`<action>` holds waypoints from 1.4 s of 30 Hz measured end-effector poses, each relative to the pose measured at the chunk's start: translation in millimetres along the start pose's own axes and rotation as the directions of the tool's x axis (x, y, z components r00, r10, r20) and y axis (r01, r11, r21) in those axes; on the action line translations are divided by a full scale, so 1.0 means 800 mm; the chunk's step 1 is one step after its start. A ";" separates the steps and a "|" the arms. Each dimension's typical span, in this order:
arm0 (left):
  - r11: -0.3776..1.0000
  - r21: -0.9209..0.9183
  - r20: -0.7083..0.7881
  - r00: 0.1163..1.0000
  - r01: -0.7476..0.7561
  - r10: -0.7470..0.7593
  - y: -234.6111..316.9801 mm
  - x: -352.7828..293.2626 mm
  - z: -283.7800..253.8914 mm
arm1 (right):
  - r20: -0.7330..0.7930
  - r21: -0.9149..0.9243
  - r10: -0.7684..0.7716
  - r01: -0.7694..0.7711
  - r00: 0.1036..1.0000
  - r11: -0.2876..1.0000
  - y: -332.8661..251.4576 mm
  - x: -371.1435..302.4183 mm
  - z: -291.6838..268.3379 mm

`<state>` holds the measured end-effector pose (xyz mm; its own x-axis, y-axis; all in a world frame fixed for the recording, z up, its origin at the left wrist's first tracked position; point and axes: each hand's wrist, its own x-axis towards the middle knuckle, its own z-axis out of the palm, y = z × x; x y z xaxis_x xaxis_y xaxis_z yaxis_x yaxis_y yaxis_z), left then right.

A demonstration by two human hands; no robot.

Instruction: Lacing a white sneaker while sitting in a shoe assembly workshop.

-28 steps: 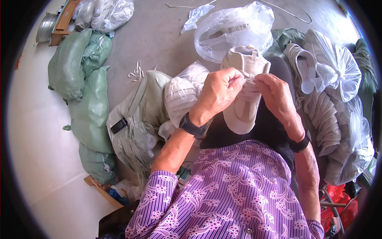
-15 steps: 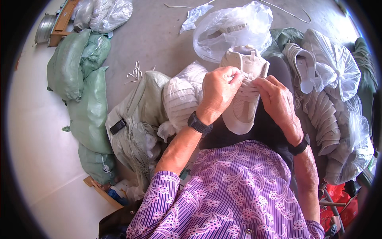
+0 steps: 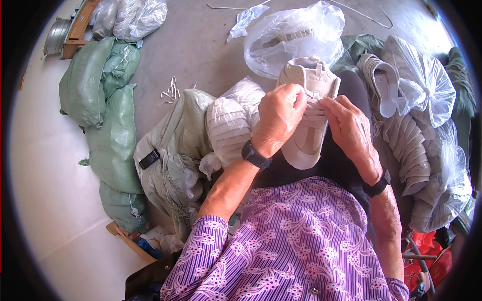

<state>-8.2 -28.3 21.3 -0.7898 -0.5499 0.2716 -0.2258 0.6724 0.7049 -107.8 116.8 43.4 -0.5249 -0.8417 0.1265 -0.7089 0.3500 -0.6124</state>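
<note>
A beige sneaker point(image 3: 307, 145) rests on my dark-trousered lap, its toe toward me and its tongue and heel opening away. My left hand point(image 3: 282, 113) is closed in a pinch at the upper left of the lacing, on what looks like the shoelace point(image 3: 314, 114). Across from it, my right hand point(image 3: 351, 125) pinches the right side of the lacing with thumb and forefinger. Pale lace rows cross the shoe between both hands. The fingertips partly hide what each one grips.
Clear plastic bags of shoes point(image 3: 422, 90) lie at my right, and another plastic bag point(image 3: 296, 37) sits ahead. Green woven sacks point(image 3: 110, 135) line the left wall. Nearer stands a pale sack point(image 3: 175, 130) with a small black device point(image 3: 149, 159). Loose laces point(image 3: 171, 90) lie on the floor.
My left hand has turned slightly, its fingers curling more and the wrist shifting a little to the right. My right hand and the sneaker have hardly moved.
</note>
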 end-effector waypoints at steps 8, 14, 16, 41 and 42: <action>0.971 -0.239 0.056 0.998 0.024 -0.011 -0.001 0.002 0.007 | -0.029 0.028 0.012 -0.012 1.000 1.000 0.002 0.001 0.001; 0.844 -0.452 0.167 0.957 0.288 -0.237 -0.007 -0.008 0.010 | -0.037 0.034 0.006 -0.004 0.999 0.999 0.001 0.003 0.002; 0.796 -0.516 0.205 0.948 0.316 -0.243 -0.007 -0.011 0.012 | -0.028 0.034 0.018 -0.017 0.999 0.999 0.001 -0.002 0.001; 0.803 -0.513 0.068 0.947 0.304 -0.315 -0.001 -0.012 0.024 | 0.032 -0.136 -0.054 0.058 0.998 0.989 0.003 0.001 -0.009; 0.786 -0.527 0.091 0.941 0.322 -0.325 -0.004 -0.012 0.024 | 0.033 -0.134 -0.053 0.057 0.998 0.989 0.002 0.000 -0.009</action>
<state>-10.7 -15.4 4.1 -0.7218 -0.6914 -0.0327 -0.1312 0.0903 0.9872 -112.1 120.1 47.9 -0.4706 -0.8723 0.1325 -0.7942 0.3534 -0.4944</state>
